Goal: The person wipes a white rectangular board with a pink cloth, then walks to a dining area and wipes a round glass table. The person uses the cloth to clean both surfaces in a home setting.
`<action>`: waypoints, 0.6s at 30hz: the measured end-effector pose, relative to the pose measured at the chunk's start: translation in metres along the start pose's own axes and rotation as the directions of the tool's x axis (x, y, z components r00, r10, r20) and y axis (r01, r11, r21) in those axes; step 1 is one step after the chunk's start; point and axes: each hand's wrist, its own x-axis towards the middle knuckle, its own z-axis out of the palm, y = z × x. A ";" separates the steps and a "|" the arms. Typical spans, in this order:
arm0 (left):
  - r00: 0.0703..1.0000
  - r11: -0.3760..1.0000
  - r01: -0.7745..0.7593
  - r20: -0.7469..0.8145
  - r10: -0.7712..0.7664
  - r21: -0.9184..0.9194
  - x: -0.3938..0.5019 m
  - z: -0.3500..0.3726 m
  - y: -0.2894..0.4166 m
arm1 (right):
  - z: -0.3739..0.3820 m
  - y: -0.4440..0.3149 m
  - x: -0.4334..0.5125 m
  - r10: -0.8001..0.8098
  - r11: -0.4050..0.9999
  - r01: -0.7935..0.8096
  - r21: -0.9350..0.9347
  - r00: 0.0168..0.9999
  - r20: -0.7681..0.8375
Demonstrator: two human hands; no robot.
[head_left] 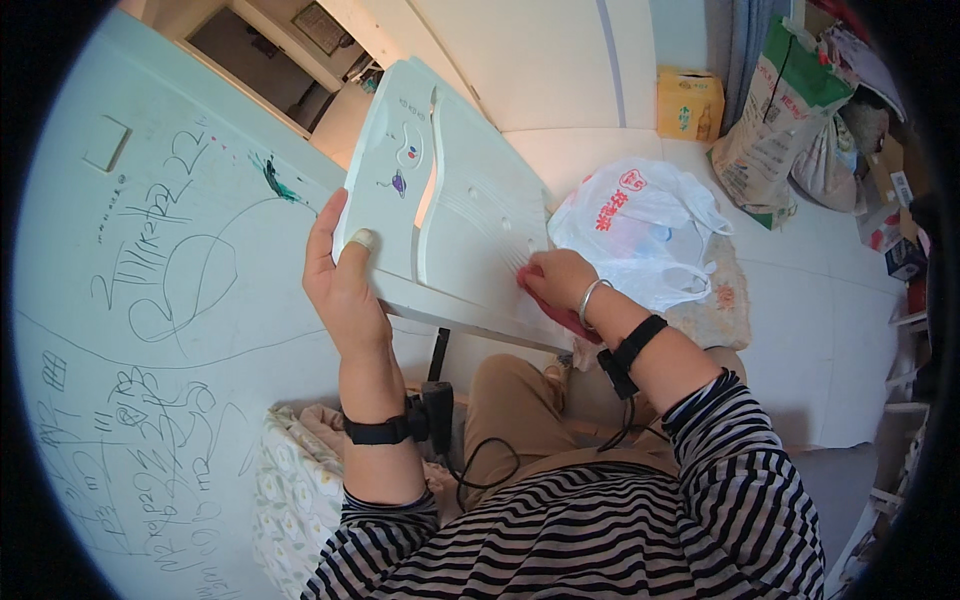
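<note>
A white panel [480, 202], perhaps a plastic chair or stool part, is held tilted in front of me. It has a curved slot, molded ridges and small printed figures near its far left end. My left hand [349, 277] grips its left edge, thumb on the upper face and fingers around the side. A red cloth [559, 311] is bunched in my right hand [559, 281], which presses it against the panel's right part near the lower edge. Part of the cloth hangs below that hand. The underside of the panel is hidden.
A white plastic bag [637, 232] lies on a patterned mat [727, 292] beyond my right hand. A yellow cardboard box [690, 105] and a green-and-white sack [780, 120] stand at the back right. Flowered fabric [296, 487] is by my left forearm, beside a scribbled wall [165, 300].
</note>
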 end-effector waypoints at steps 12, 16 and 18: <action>0.999 0.999 0.030 -0.035 -0.031 -0.025 -0.001 0.002 0.000 | -0.017 -0.062 0.051 -0.142 0.937 0.285 0.203 0.840 -0.523; 0.999 0.999 0.022 -0.033 -0.023 -0.027 -0.001 0.002 0.000 | 0.009 -0.013 0.040 -0.035 0.977 0.105 0.183 0.937 -0.347; 0.999 1.000 0.008 -0.038 -0.007 0.012 0.000 0.003 -0.001 | 0.024 0.010 0.029 0.037 0.989 -0.003 0.146 0.973 -0.228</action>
